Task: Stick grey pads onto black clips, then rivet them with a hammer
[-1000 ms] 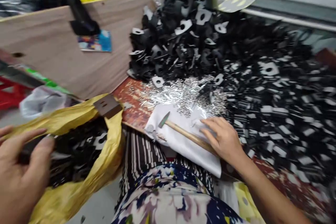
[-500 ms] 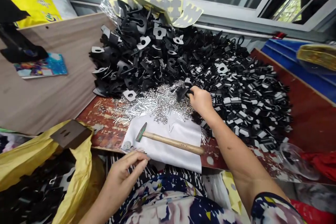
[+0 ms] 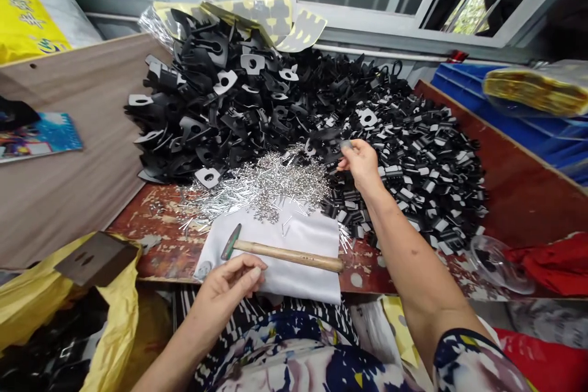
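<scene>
On a pale cloth lies a hammer with a wooden handle and a green-and-dark head. My left hand is over the cloth's near left edge, thumb and fingers curled together; whatever they may hold is too small to name. My right hand is at the right side of the pin heap, its fingers pinched on a small dark piece beside the black parts. Silvery pins are heaped behind the cloth. Larger black parts are piled behind them, with smaller black clips to the right.
A yellow bag of black parts stands at lower left, a brown block on its rim. A clear plastic cup and red cloth are at right. A blue crate sits at back right, below the window.
My right hand has turned, and the black part it held near the pins no longer shows in the same pose. The view has shifted; my left hand stays near the hammer.
</scene>
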`<state>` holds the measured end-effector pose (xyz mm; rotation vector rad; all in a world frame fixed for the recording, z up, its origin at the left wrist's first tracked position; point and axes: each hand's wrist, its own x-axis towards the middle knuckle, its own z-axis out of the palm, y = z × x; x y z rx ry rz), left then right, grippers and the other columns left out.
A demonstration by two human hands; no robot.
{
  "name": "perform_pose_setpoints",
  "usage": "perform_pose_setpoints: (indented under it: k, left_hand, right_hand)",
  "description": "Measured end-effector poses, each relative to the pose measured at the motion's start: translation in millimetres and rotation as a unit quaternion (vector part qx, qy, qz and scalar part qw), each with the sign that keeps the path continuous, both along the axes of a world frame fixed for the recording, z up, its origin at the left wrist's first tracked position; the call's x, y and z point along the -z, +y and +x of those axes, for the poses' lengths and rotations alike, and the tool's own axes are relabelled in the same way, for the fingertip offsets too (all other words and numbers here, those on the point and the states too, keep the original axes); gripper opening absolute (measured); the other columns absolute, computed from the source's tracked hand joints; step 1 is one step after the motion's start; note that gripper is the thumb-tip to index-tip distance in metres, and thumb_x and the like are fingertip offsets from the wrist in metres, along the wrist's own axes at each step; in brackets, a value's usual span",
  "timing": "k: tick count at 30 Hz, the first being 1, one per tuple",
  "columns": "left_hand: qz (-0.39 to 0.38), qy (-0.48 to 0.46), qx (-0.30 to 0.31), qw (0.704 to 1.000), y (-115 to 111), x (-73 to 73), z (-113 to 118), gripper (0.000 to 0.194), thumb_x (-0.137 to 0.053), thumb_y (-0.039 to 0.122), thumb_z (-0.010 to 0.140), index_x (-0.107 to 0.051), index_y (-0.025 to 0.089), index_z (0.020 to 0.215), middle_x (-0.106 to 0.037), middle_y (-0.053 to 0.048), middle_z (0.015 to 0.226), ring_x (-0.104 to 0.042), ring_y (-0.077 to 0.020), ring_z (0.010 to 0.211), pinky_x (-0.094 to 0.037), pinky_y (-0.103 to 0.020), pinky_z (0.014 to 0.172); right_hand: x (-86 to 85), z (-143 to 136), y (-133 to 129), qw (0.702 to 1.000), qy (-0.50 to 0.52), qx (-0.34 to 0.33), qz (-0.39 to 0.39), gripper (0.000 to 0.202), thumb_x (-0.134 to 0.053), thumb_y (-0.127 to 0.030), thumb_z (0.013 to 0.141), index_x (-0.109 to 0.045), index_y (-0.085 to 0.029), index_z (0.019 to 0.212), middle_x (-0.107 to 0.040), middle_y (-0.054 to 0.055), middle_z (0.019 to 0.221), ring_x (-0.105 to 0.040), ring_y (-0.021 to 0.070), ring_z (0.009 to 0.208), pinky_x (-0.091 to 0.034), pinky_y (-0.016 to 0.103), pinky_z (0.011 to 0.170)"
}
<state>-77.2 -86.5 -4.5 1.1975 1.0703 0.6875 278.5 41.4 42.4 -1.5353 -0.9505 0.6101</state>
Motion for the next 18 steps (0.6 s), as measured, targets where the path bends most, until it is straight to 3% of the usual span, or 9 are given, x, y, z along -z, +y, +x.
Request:
perform_pose_setpoints:
  k: [3, 8, 11, 14, 16, 18]
  left_hand:
    - [0.004, -0.013, -0.002, 1.0, 5, 0.9, 5, 0.038, -0.075, 0.05, 0.085, -0.071, 0.019, 0.108, -0.067, -0.003, 0.083, -0.059, -0.0173, 0.075, -0.047, -0.027, 0.069]
    - [0.057, -0.025, -0.012, 0.998, 24, -6.2, 18, 0.042, -0.075, 0.045, 0.086, -0.067, 0.02, 0.119, -0.063, -0.004, 0.091, -0.056, -0.0167, 0.079, -0.049, -0.025, 0.068]
    - [0.092, -0.038, -0.052, 0.994, 46, -17.8, 33, 0.063, -0.077, 0.04, 0.083, -0.056, 0.025, 0.14, -0.062, -0.01, 0.117, -0.06, -0.0212, 0.096, -0.056, -0.03, 0.076]
    - [0.135, -0.045, -0.091, 0.986, 77, -31.8, 49, 0.093, -0.083, 0.036, 0.076, -0.038, 0.029, 0.157, -0.051, -0.015, 0.14, -0.06, -0.0259, 0.106, -0.059, -0.031, 0.071]
    - [0.171, -0.038, -0.075, 0.982, 94, -39.7, 58, 0.096, -0.083, 0.028, 0.072, -0.039, 0.027, 0.157, -0.058, -0.014, 0.129, -0.062, -0.0239, 0.096, -0.058, -0.028, 0.064]
    - [0.193, -0.034, -0.041, 0.98, 100, -44.7, 65, 0.078, -0.076, 0.02, 0.071, -0.054, 0.023, 0.146, -0.065, -0.01, 0.111, -0.063, -0.0198, 0.081, -0.056, -0.026, 0.058]
  right_hand:
    - [-4.5, -12, -1, 0.996, 0.076, -0.044, -0.006, 0.027, -0.07, -0.043, 0.084, -0.052, -0.022, 0.085, -0.055, -0.007, 0.055, -0.056, 0.0108, 0.047, -0.057, 0.025, 0.055]
    - [2.9, -44, -19, 0.972, 0.194, -0.131, -0.011, 0.028, -0.073, -0.041, 0.081, -0.053, -0.023, 0.086, -0.058, -0.007, 0.058, -0.059, 0.0089, 0.05, -0.061, 0.024, 0.061]
    - [10.0, -63, -31, 0.957, 0.233, -0.172, -0.018, 0.029, -0.077, -0.04, 0.077, -0.057, -0.023, 0.089, -0.059, -0.007, 0.058, -0.058, 0.0092, 0.049, -0.06, 0.023, 0.058]
    - [13.4, -80, -48, 0.948, 0.228, -0.222, -0.024, 0.033, -0.08, -0.045, 0.076, -0.06, -0.022, 0.09, -0.061, -0.006, 0.056, -0.058, 0.0106, 0.046, -0.058, 0.024, 0.053]
    - [13.2, -87, -61, 0.951, 0.176, -0.252, -0.015, 0.034, -0.08, -0.048, 0.078, -0.061, -0.021, 0.089, -0.062, -0.006, 0.057, -0.06, 0.0107, 0.047, -0.055, 0.022, 0.052]
    - [11.9, -90, -72, 0.96, 0.117, -0.256, 0.001, 0.034, -0.08, -0.048, 0.079, -0.063, -0.02, 0.089, -0.065, -0.005, 0.063, -0.061, 0.0095, 0.05, -0.052, 0.02, 0.052]
